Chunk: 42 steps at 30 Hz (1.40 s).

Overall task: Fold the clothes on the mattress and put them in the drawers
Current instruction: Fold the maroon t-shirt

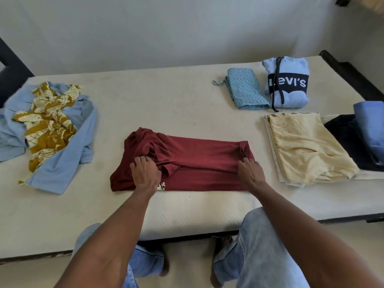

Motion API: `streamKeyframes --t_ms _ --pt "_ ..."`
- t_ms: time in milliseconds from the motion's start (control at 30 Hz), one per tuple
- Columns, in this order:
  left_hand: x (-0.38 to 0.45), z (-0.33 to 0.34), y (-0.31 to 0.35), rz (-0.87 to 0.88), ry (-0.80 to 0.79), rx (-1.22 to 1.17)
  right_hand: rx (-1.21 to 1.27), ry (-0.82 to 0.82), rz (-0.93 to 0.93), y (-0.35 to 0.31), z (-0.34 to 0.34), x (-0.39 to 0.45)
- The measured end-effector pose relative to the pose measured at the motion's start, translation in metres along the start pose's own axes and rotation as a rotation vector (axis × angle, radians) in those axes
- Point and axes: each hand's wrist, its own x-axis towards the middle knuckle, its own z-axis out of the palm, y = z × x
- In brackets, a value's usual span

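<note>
A maroon T-shirt (193,161) lies half folded lengthwise near the front edge of the pale mattress (162,100). My left hand (145,173) grips bunched cloth at the shirt's left part, fingers curled into it. My right hand (251,172) pinches the folded edge near the shirt's right end. A small white print shows just below my left hand.
An unfolded heap of light blue shirts (62,163) and mustard patterned cloth (47,125) lies at the left. Folded at the right: a zigzag blue piece (245,90), a light blue Levi's hoodie (287,82), a cream shirt (307,146), dark (345,134) and blue (372,125) garments.
</note>
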Motion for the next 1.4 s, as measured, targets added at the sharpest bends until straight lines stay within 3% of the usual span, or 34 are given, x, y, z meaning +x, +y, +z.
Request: streamKeyframes --t_ms 100,167,233,300,400,467,533,600,700,800,900,1067,1233,1400 --pt "-0.002 -0.001 0.012 0.043 0.068 -0.092 0.023 -0.026 0.25 -0.003 -0.01 0.005" --pt "0.0 0.004 0.033 0.261 0.131 -0.163 0.102 0.068 0.3 -0.003 -0.011 0.016" --pt "-0.001 0.009 0.061 0.511 0.15 -0.285 0.13 0.19 0.148 -0.003 -0.006 0.03" --pt "-0.003 0.012 0.092 0.634 0.079 -0.383 0.078 0.182 -0.081 -0.007 -0.003 0.043" --pt "-0.008 0.012 0.133 0.575 -0.195 -0.424 0.034 -0.011 -0.174 -0.006 0.007 0.058" --pt "-0.007 0.019 0.149 0.503 -0.395 -0.384 0.006 -0.112 0.079 0.006 0.019 0.065" --pt "-0.006 0.028 0.155 0.49 -0.458 -0.298 0.153 -0.154 0.468 0.024 0.021 0.068" --pt "-0.005 0.032 0.157 0.488 -0.469 -0.271 0.259 -0.081 0.642 0.041 0.018 0.07" --pt "-0.006 0.032 0.159 0.474 -0.467 -0.256 0.311 0.2 0.381 0.044 0.01 0.078" --pt "-0.009 0.03 0.162 0.467 -0.465 -0.202 0.398 0.198 0.271 0.029 -0.005 0.092" --pt "-0.007 0.032 0.163 0.463 -0.5 -0.18 0.328 0.129 0.187 0.018 -0.007 0.106" --pt "0.001 0.023 0.169 0.437 -0.633 -0.148 0.335 0.071 0.277 0.028 -0.005 0.123" --pt "0.005 0.01 0.179 0.398 -0.732 -0.094 0.278 -0.055 0.092 0.026 -0.01 0.136" --pt "0.006 0.01 0.177 0.393 -0.751 -0.096 0.45 0.118 0.406 0.047 -0.006 0.139"
